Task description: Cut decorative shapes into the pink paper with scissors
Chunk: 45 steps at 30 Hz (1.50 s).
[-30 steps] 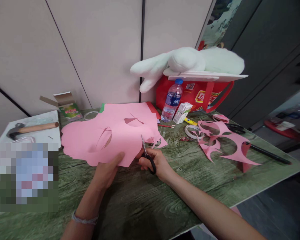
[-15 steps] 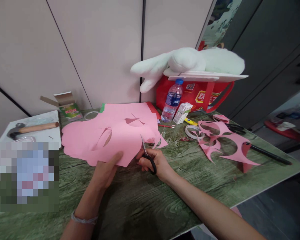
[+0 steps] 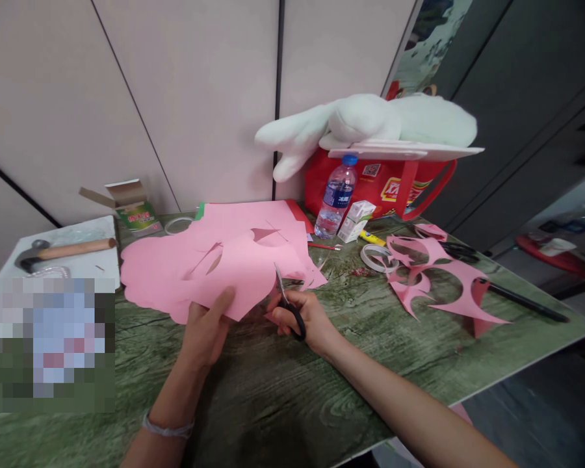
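Observation:
A large sheet of pink paper [image 3: 175, 260] with a scalloped left edge and slits cut through it is pinched at its near edge by my left hand [image 3: 208, 325]. The thumb lies on top; the fingers are underneath. In my right hand [image 3: 306, 320] is a pair of scissors [image 3: 297, 318] with black handles, gripped through the loops. The blades point up and away, at the right edge of the paper. A small pink piece shows by the right fingers. Thin cut strips of pink paper [image 3: 316, 278] lie just beyond the blades.
Pink paper scraps [image 3: 461, 266], a tape roll [image 3: 376, 258] and a black rod [image 3: 521, 299] lie at right. Behind stand a water bottle [image 3: 335, 198], a small white box [image 3: 355, 220] and a red bag [image 3: 316, 175]. At left are a hammer [image 3: 73, 249] and a green box [image 3: 137, 217].
My left hand has shifted slightly left, turning the pink paper; its near corner moved left and the slits changed shape. My right hand and the scissors stay nearly in place.

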### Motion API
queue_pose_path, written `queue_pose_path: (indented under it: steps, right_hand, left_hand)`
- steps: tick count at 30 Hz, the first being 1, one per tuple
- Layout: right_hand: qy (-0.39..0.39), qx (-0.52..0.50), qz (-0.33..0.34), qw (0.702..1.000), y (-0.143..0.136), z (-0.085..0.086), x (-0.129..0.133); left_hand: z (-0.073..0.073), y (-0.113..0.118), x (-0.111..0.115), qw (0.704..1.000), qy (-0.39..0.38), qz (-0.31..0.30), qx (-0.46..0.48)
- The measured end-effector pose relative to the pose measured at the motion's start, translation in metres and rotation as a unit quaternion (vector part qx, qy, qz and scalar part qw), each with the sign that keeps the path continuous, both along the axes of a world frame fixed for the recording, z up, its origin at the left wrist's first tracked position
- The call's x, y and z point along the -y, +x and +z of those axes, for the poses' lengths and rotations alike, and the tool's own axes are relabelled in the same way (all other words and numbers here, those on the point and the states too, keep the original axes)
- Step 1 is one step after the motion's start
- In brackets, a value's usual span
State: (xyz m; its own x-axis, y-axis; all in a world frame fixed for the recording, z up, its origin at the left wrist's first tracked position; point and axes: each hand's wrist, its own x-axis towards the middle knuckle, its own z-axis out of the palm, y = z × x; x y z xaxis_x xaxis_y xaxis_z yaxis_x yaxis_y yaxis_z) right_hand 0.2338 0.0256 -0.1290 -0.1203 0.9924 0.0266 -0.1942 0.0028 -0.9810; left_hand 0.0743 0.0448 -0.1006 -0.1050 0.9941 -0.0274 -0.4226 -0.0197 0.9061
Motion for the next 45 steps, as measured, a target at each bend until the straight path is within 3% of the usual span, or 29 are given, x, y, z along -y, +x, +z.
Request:
queue_pose_path:
  steps: [8, 17, 22, 45]
  right_hand:
    - [-0.001, -0.02, 0.017, 1.0, -0.002, 0.001, 0.001]
    - [0.035, 0.001, 0.022, 0.999, 0.002, 0.006, -0.002]
    - [0.027, 0.015, 0.018, 0.999, 0.004, 0.012, -0.003]
    - [0.056, 0.032, 0.037, 0.997, 0.004, 0.009, -0.004]
  left_hand:
    - [0.004, 0.003, 0.007, 0.982, 0.017, -0.15, -0.115]
    - [0.002, -0.005, 0.006, 0.955, -0.005, -0.226, -0.192]
    - [0.002, -0.009, 0.006, 0.945, -0.008, -0.227, -0.235]
    - [-0.005, -0.009, 0.005, 0.945, 0.005, -0.241, -0.221]
